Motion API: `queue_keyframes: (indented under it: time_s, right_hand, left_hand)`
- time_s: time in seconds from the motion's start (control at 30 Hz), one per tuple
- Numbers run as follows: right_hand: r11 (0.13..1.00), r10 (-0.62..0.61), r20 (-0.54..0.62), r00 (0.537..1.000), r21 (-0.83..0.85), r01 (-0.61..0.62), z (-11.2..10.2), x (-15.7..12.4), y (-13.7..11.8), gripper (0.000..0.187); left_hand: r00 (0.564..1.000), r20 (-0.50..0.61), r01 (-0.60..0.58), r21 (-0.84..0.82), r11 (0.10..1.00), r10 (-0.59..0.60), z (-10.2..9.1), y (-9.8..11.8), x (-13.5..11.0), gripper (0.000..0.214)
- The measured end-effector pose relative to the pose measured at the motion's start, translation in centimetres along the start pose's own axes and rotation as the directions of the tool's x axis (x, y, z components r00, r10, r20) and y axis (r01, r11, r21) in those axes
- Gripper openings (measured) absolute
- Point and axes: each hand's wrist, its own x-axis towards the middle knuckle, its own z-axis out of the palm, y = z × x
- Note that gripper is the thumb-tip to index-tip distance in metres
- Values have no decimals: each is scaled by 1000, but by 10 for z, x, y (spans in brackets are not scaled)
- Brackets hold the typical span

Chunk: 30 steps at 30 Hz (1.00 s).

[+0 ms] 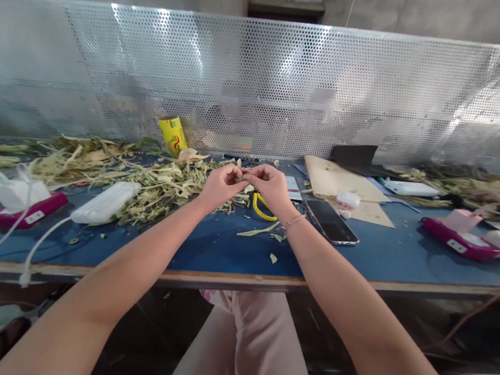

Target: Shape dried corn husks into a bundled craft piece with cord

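My left hand (223, 182) and my right hand (269, 184) meet above the blue table, their fingertips pinched together. Whatever small thing lies between the fingers is too hidden to name. Behind and left of them spreads a heap of pale green, dried-looking plant stalks and leaves (171, 186). A yellow loop like a scissor handle (264, 209) shows just below my right hand, partly covered by it. Close to my right wrist lies a dark-screened phone (332, 222). A few loose plant scraps (255, 232) are scattered in front of the hands.
A yellow cylindrical can (172, 134) leans behind the heap. Left are a white corded block (106, 203) and a magenta power strip (28, 211); another magenta strip (459, 240) sits right. Tan card sheets (341, 182) lie behind the phone. A perforated metal screen (263, 90) closes the back.
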Motion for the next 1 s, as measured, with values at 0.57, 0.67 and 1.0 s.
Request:
queue_keyframes:
  time_s: [0.57,0.67,1.0]
  right_hand:
    - [887,282,139,949,339,-313,-1,-2,-7,29]
    - [906,262,128,957,310,-289,1,-3,-6,24]
    - [995,75,34,997,65,-78,3,-4,-2,17]
  left_hand:
    - [994,-106,-2,-1,1000,2,1,-9,2,13]
    - [993,-118,-10,48,999,16,0,-11,2,13]
    - [990,-71,-112,144,983,123,-3,-9,-1,11]
